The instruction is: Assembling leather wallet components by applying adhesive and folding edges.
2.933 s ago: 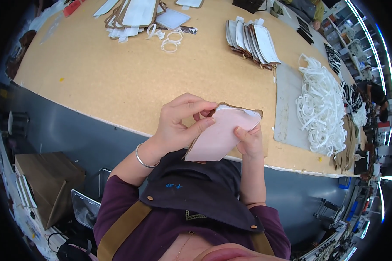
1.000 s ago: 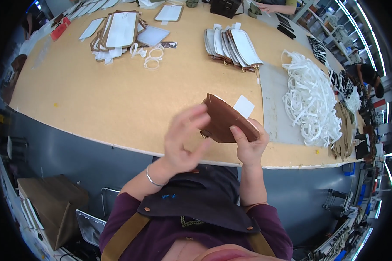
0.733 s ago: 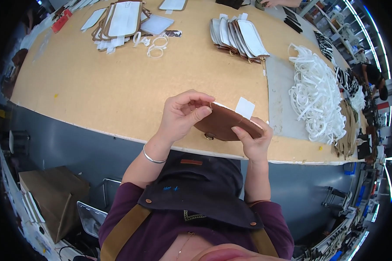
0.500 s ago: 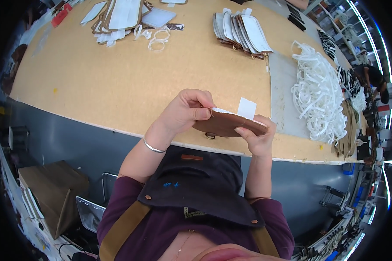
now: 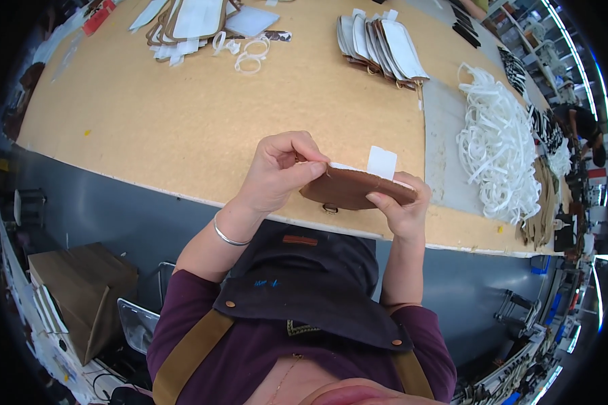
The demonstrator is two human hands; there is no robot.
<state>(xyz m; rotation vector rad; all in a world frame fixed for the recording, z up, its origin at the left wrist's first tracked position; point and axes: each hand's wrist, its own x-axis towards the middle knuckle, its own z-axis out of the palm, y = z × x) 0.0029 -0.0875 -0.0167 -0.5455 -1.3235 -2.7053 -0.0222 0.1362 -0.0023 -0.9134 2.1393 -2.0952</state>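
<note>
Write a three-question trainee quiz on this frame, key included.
1. True or false: the right grip holds the brown piece.
2. What sticks up beyond the upper edge of the brown piece?
a) a buckle
b) a white tab
c) a pencil
3. Fill in: the pile of white strips lies to the person's ___ of the brown piece.

Key:
1. True
2. b
3. right
</note>
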